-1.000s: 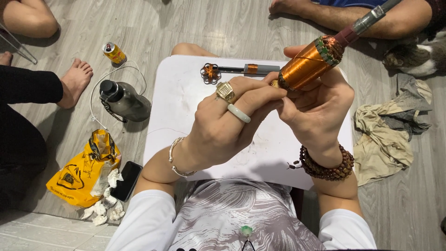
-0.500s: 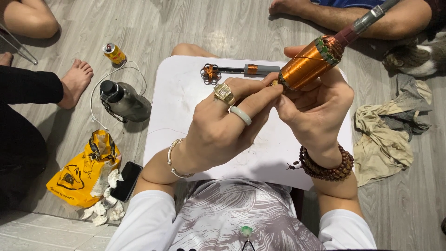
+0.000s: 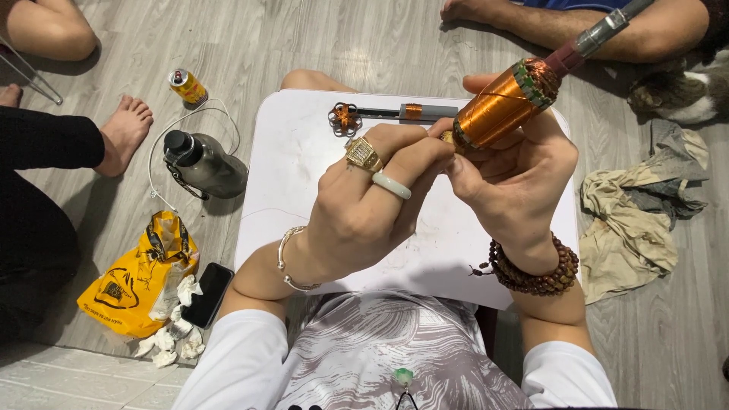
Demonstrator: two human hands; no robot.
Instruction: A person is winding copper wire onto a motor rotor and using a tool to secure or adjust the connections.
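Right hand [image 3: 524, 178] grips the copper rotor [image 3: 501, 112] tilted up above the white table [image 3: 288, 159], shaft clear of it, so left hand [image 3: 372, 205] w/ fingers pinched can work its lower end.

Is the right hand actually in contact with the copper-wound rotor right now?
Touching. The head view shows the right hand wrapped around the lower end of the copper-wound rotor, thumb and fingers pressed against its windings with no gap; the left hand pinches at the same end.

Grey wood-plank floor [image 3: 304, 45]; white rectangular lap table [image 3: 288, 167] under the hands; pale tile strip [image 3: 61, 380] lower left.
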